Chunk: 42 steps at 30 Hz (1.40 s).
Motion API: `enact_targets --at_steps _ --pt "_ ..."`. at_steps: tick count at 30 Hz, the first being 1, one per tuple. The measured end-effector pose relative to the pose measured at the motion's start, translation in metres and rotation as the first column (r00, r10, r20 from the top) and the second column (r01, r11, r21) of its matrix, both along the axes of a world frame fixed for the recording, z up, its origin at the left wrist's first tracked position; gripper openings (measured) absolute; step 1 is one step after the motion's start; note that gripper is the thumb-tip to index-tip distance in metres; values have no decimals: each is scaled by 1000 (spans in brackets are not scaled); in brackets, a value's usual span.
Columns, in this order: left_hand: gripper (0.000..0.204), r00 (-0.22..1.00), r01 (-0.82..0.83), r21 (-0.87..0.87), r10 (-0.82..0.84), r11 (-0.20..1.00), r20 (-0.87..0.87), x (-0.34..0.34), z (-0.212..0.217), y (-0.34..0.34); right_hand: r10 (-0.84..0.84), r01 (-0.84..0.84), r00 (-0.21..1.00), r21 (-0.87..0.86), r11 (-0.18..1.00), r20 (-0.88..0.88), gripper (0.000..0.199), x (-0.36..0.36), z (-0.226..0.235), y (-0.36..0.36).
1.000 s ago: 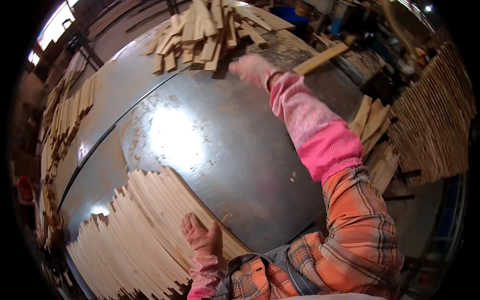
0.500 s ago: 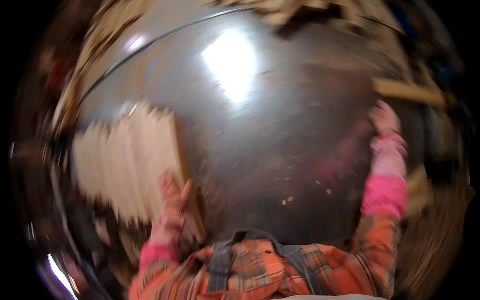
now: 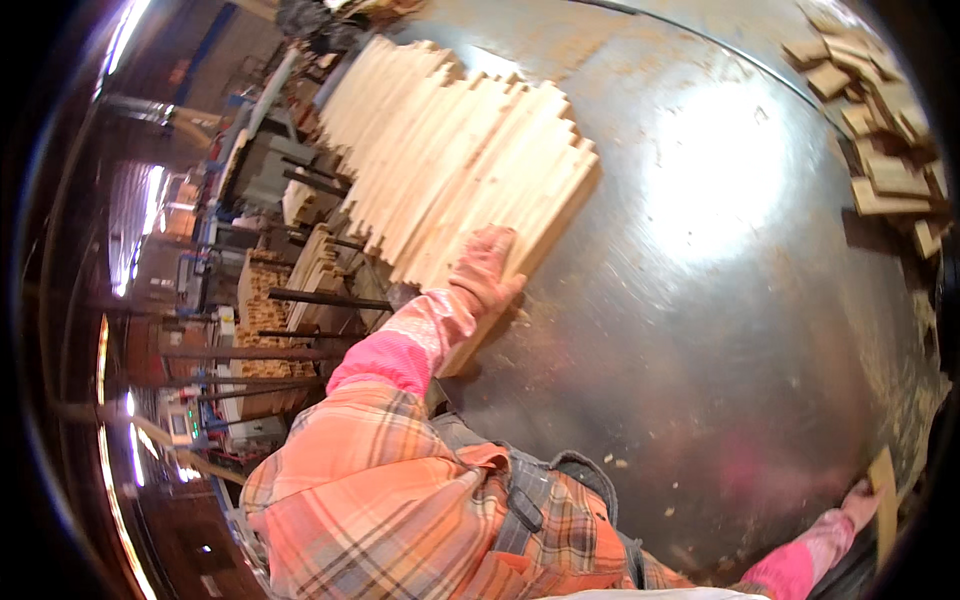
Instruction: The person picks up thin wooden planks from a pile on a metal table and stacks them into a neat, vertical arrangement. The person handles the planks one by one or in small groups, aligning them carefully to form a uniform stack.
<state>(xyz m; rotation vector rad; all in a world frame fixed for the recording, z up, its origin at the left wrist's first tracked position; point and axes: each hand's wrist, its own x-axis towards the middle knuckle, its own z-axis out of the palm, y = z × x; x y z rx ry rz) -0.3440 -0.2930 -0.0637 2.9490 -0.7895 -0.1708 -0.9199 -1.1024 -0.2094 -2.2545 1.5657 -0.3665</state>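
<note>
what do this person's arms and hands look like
On the left is an orange plaid shirt sleeve with darker and paler lines, then a pink oversleeve, bright first, paler toward the wrist. On the right is a matching pink oversleeve. Whether the left hand and right hand wear gloves is hard to tell.

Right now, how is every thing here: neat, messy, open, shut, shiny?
Left hand: open, resting on the strips' near end
Wooden strips: side by side, ends uneven
Right hand: at a loose piece, grip unclear
Loose piece: separate from the heap
Heap of wood pieces: jumbled
Metal table: shiny, dusty in places
</note>
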Motion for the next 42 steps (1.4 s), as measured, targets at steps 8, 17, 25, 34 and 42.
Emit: enact_targets --at_steps 8,17,25,34,42 --pt "81 1000 28 -104 -27 994 8 -7 -2 -1 -481 -69 507 590 804 715 46 153 -18 175" --pt "77 999 30 -218 -35 975 -19 7 -5 15 -416 -218 793 846 487 445 26 314 112 618" --pt "55 926 129 -698 -337 705 -169 -26 22 94 296 -593 803 649 476 517 25 418 110 771" --pt "93 836 -179 -232 23 956 -548 -71 38 261 344 -416 908 598 685 237 47 482 132 768" --pt "76 604 -167 46 139 985 -785 -32 30 246 353 -387 916 646 658 190 56 542 105 706"
